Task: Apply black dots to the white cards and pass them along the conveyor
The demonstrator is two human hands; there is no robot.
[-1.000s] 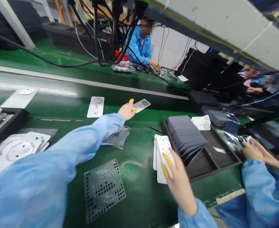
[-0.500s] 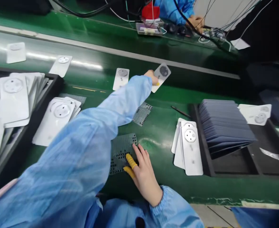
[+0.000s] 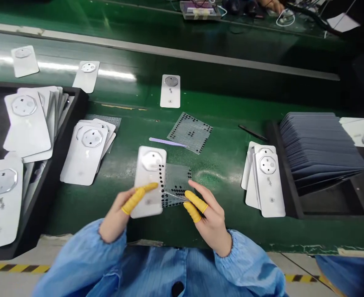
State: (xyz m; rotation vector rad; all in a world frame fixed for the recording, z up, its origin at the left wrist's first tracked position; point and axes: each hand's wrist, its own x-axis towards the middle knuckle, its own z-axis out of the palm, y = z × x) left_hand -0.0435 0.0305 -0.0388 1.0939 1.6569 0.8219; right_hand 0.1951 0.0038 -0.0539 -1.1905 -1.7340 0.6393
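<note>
My left hand [image 3: 124, 210], with yellow finger cots, grips a white socket cover plate [image 3: 149, 179] and holds it over the near green mat. My right hand [image 3: 206, 214], also in yellow cots, pinches the edge of a clear sheet of small black dots [image 3: 177, 185] that partly overlaps the plate. A second dotted sheet [image 3: 190, 132] and a purple-tipped tweezer [image 3: 168, 142] lie just beyond.
White plates are stacked at left [image 3: 87, 150], in a black tray [image 3: 72, 123] at far left, and at right [image 3: 267, 179]. Dark grey cards [image 3: 318, 150] fill a black tray at right. Single plates [image 3: 170, 90] ride the conveyor belt [image 3: 231, 99].
My left arm drew back from the belt, leaving one plate there, and now holds a white plate near me. My right hand has lifted the dotted sheet's edge. The camera tilted downward.
</note>
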